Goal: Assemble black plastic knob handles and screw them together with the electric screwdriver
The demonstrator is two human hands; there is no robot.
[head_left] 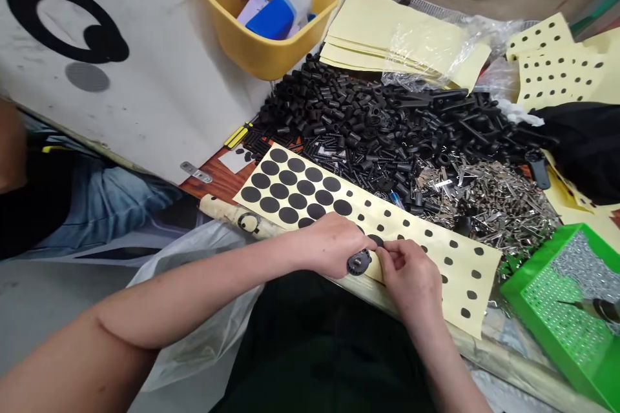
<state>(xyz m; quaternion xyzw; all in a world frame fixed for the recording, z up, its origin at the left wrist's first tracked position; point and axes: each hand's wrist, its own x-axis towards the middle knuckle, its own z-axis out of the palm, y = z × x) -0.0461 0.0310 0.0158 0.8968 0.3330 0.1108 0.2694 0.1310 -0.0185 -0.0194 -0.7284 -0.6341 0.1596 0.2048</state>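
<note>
A pale yellow sheet (448, 284) lies along the table's near edge. Large round black stickers (305, 187) cover its left part; the right part shows small black dots. My left hand (336, 246) is closed around a round black plastic part (359, 262) with a small metal piece at its centre. Its index finger reaches to a black round sticker (374, 241) between the hands. From the other side my right hand (411, 271) pinches at that sticker's edge with thumb and fingers. Whether the sticker is fully off the sheet is hard to see.
Behind the sheet lie heaps of black plastic parts (334, 103) and small metal pieces (504, 197). A green bin (520, 287) with tiny silvery parts stands right. A yellow basket (271, 61) hangs on a white panel (150, 77). Another person's jeans (121, 203) show at left.
</note>
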